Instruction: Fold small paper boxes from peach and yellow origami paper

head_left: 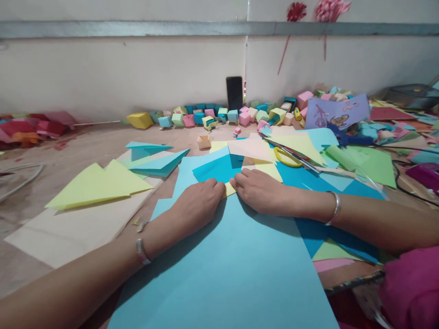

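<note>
My left hand [199,203] and my right hand [262,191] meet at the middle of the table, knuckles up and fingers curled down. Between them they pinch a small yellow paper piece [229,188], of which only a corner shows. Both hands rest on a large light blue sheet [226,265] that runs toward me. A darker blue sheet [216,168] lies just beyond the fingers. Each wrist wears a metal bangle.
Yellow-handled scissors [286,157] lie behind my right hand on loose coloured sheets. Folded yellow [98,185] and teal [157,164] paper shapes lie at the left. A row of small paper cubes [206,116] and a black phone [234,92] stand along the wall.
</note>
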Demonstrator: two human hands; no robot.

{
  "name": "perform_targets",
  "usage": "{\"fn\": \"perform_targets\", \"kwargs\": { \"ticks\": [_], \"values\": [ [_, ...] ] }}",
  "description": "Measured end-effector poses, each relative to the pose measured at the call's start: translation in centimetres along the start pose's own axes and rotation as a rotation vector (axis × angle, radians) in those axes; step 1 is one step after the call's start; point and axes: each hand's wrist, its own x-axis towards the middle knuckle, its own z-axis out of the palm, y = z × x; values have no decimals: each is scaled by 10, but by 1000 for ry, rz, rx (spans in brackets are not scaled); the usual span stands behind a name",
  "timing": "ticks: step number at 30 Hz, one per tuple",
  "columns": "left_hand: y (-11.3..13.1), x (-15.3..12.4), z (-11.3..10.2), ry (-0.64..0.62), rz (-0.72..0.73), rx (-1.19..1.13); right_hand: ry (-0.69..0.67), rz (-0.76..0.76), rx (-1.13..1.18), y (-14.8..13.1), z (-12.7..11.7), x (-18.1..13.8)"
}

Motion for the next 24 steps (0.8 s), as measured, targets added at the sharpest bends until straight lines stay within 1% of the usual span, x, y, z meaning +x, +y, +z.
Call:
{"fn": "perform_targets", "kwargs": {
  "ticks": [3, 7, 11, 17, 21, 24],
  "values": [
    [0, 0, 0, 2, -27, -11, -17, 39, 15, -3, -1, -2],
    [1, 1, -3, -14, -37, 0, -27, 88, -11, -2, 4, -3],
    [2, 0, -6, -37, -38, 34, -10, 128, -15, -2, 5, -3],
    [4, 0, -9, -25, -88, 30, -52, 270, -55, -7, 3, -7],
    [12, -4, -23, -55, -101, 64, -13, 233, -52, -3, 6, -9],
    [19, -8, -31, -45, -83, 133, -31, 206, -56, -2, 6, -9]
  ]
}}
